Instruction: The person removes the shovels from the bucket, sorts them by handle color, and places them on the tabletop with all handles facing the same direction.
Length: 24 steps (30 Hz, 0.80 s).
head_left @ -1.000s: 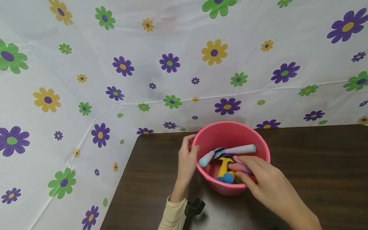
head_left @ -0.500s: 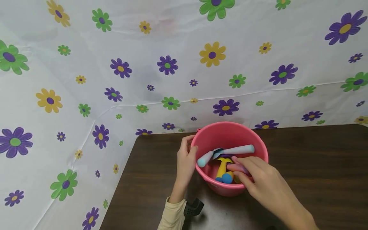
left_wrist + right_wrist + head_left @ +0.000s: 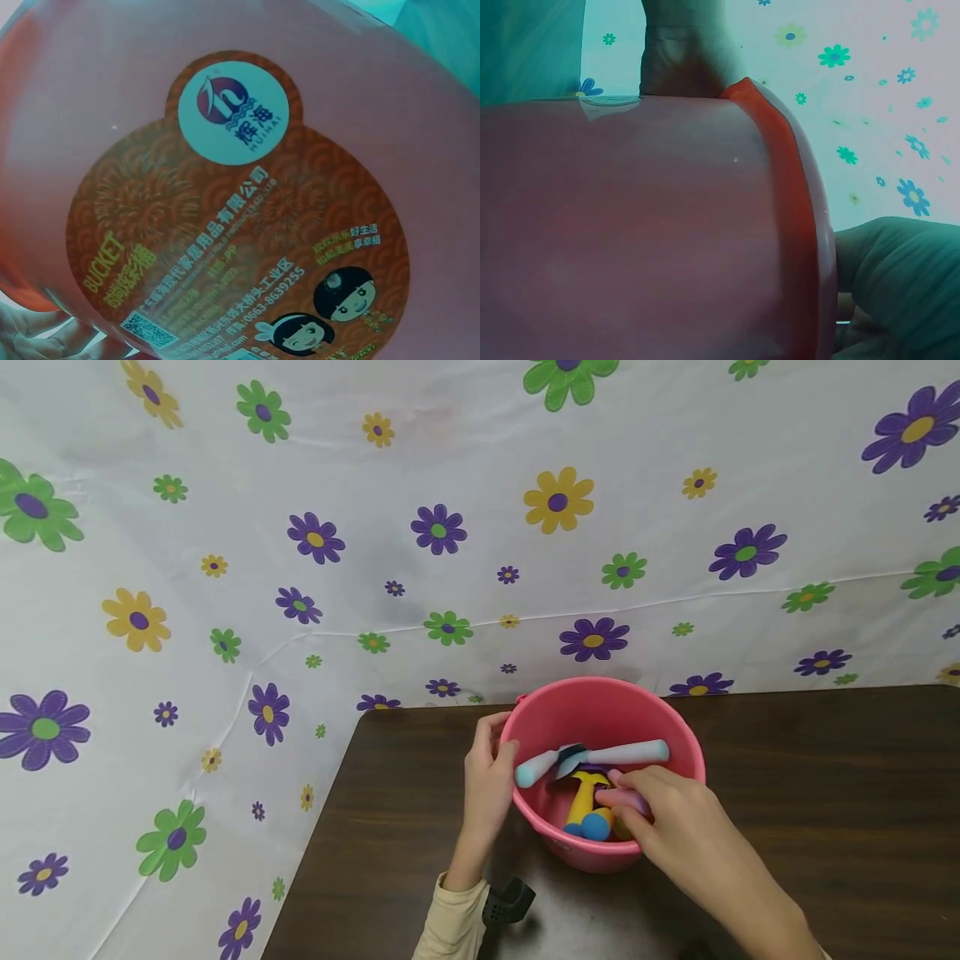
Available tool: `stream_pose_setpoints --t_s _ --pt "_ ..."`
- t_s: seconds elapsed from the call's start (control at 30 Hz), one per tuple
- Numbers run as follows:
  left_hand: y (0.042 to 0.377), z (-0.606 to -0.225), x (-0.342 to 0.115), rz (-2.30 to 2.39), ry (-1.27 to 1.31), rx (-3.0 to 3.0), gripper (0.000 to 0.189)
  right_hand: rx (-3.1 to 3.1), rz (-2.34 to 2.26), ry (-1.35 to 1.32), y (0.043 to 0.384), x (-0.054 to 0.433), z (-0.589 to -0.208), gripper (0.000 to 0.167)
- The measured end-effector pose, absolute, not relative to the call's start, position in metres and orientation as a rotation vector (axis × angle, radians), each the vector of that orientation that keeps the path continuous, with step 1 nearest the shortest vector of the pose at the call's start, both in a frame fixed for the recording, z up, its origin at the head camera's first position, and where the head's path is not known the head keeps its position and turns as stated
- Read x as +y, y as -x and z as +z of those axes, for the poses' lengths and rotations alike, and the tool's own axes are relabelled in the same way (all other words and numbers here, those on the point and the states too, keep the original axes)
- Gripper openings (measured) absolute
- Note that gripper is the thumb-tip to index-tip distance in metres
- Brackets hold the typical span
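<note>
On the grained tabletop (image 3: 397,827), hands (image 3: 487,781) hold a round bucket (image 3: 592,710) and pink piece (image 3: 624,797).

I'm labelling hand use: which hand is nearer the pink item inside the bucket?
Right. The right hand pinches the pink item; the left hand holds the bucket rim, farther off.

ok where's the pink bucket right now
In the head view, the pink bucket stands right of centre on the dark wood-grain table, in front of the flower-print backdrop, with white handles inside.

Cream left sleeve (image 3: 450,927), black block (image 3: 508,902) with small holes beside the cuff (image 3: 459,892), dark shape (image 3: 697,950) near right, possibly a twin.
</note>
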State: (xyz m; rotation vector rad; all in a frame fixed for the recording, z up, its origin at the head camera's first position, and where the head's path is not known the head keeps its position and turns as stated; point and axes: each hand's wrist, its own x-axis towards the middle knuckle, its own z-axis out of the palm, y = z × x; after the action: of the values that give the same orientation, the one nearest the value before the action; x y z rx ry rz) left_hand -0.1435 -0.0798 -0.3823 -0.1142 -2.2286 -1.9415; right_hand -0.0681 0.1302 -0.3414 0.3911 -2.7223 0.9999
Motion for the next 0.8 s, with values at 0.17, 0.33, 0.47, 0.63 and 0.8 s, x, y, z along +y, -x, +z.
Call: stream_pose_setpoints --t_s 0.17,0.33,0.47,0.63,0.8 --pt "0.1415 -0.3837 -0.0797 -1.939 0.116 -2.213 0.04 -2.75 1.0 -0.366 0.0687 0.1284 -0.3406 0.039" --pt "0.141 -0.3858 -0.079 -1.931 0.124 -2.213 0.039 -2.75 0.979 -0.376 0.0694 0.128 -0.342 0.04" --pt "0.1402 -0.3872 -0.0782 -1.927 0.135 -2.21 0.039 -2.748 0.971 -0.387 0.0695 0.1283 -0.3429 0.039" --pt "0.14 -0.3892 -0.0782 -1.913 0.158 -2.2 0.039 -2.749 0.97 -0.39 0.0703 0.1283 -0.3437 0.036" --pt "0.1397 -0.3908 -0.0791 -1.906 0.174 -2.182 0.041 -2.765 0.975 -0.365 0.0708 0.1275 -0.3433 0.033"
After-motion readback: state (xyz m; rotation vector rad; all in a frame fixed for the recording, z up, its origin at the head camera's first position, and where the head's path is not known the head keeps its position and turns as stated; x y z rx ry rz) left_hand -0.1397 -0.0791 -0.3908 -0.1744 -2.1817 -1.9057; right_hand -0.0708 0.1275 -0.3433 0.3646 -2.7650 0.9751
